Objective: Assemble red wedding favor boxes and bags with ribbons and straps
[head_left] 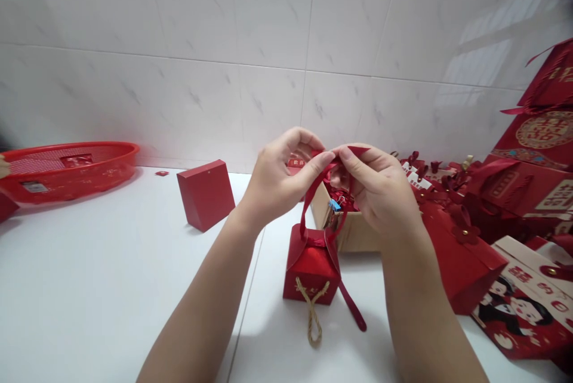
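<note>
Both of my hands are raised above a small red gift box (312, 263), pinching a red ribbon (308, 201) that runs up from its top. My left hand (289, 177) grips the ribbon between thumb and fingers. Close beside it, my right hand (373, 183) pinches the ribbon too, with a pointed end showing past the thumb. The box stands upright on the white table, its top flaps drawn inward. A beige rope loop (314, 317) hangs down its front, and a dark red strap (353, 306) sticks out at the lower right.
Behind the gift box sits a cardboard box (358, 234) with red items and a blue clip. A plain red box (206, 195) stands to the left, near a red plastic basket (89, 177). Several red gift boxes and bags (528, 305) crowd the right side. A tiled wall rises behind.
</note>
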`<action>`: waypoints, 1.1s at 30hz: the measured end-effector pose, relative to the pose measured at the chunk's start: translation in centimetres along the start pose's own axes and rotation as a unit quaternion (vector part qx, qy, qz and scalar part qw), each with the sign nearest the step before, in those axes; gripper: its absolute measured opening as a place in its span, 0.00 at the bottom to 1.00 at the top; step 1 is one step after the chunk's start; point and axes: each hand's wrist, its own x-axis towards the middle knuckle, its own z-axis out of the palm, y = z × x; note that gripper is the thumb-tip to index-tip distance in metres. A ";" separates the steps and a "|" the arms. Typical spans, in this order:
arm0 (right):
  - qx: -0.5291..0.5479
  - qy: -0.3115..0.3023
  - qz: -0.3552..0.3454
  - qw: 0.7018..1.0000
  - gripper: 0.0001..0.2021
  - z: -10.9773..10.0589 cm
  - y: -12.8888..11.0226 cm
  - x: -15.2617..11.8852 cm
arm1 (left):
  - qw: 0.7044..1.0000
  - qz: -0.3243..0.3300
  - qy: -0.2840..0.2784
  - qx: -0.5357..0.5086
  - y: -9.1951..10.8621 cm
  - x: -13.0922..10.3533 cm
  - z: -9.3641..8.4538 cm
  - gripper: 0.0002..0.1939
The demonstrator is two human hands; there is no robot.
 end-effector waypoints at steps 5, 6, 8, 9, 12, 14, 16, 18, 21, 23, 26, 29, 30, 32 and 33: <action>-0.041 0.019 -0.020 0.999 0.07 -0.4 0.2 0.2 | 0.985 -0.112 -0.102 -0.085 0.2 0.0 -0.5 0.11; -0.043 0.019 -0.027 0.999 0.07 -0.4 0.2 0.2 | 0.983 -0.115 -0.105 -0.093 0.1 0.0 -0.6 0.11; -0.043 0.015 -0.034 0.998 0.07 -0.4 0.3 0.2 | 0.984 -0.108 -0.094 -0.106 -0.1 0.2 -0.6 0.10; -0.044 0.010 -0.036 0.998 0.06 -0.4 0.3 0.2 | 0.985 -0.100 -0.082 -0.110 -0.2 0.2 -0.6 0.10; -0.046 0.007 -0.038 0.998 0.05 -0.2 0.3 0.1 | 0.985 -0.097 -0.057 -0.133 -0.3 0.2 -0.5 0.09; -0.048 0.016 -0.039 0.998 0.08 -0.2 0.3 0.0 | 0.978 -0.117 -0.072 -0.157 -0.3 0.2 -0.4 0.09; -0.052 0.027 -0.035 0.998 0.14 -0.1 0.3 0.0 | 0.971 -0.131 -0.084 -0.180 -0.3 0.2 -0.4 0.08; -0.062 0.029 -0.027 0.997 0.16 -0.2 0.3 0.1 | 0.971 -0.126 -0.078 -0.187 -0.3 0.1 -0.4 0.07; -0.068 0.012 -0.025 0.997 0.08 -0.4 0.5 0.1 | 0.975 -0.118 -0.068 -0.177 -0.3 0.2 -0.4 0.06; -0.063 -0.008 -0.031 0.997 0.05 -0.6 0.5 0.2 | 0.976 -0.120 -0.068 -0.171 -0.3 0.2 -0.4 0.06; -0.072 -0.050 -0.023 0.996 0.05 -1.1 0.3 0.1 | 0.971 -0.137 -0.085 -0.178 -0.3 0.3 -0.7 0.06; -0.105 -0.093 -0.020 0.990 0.07 -1.6 -0.2 -0.1 | 0.963 -0.154 -0.113 -0.191 -0.3 0.4 -1.0 0.08; -0.123 -0.109 -0.025 0.986 0.07 -1.8 -0.4 -0.1 | 0.961 -0.157 -0.118 -0.192 -0.4 0.4 -1.0 0.09; -0.170 -0.143 -0.036 0.974 0.07 -2.2 -0.8 -0.3 | 0.961 -0.162 -0.122 -0.188 -0.4 0.4 -1.1 0.10; -0.197 -0.157 -0.042 0.967 0.06 -2.4 -0.9 -0.4 | 0.961 -0.165 -0.122 -0.184 -0.5 0.4 -1.1 0.10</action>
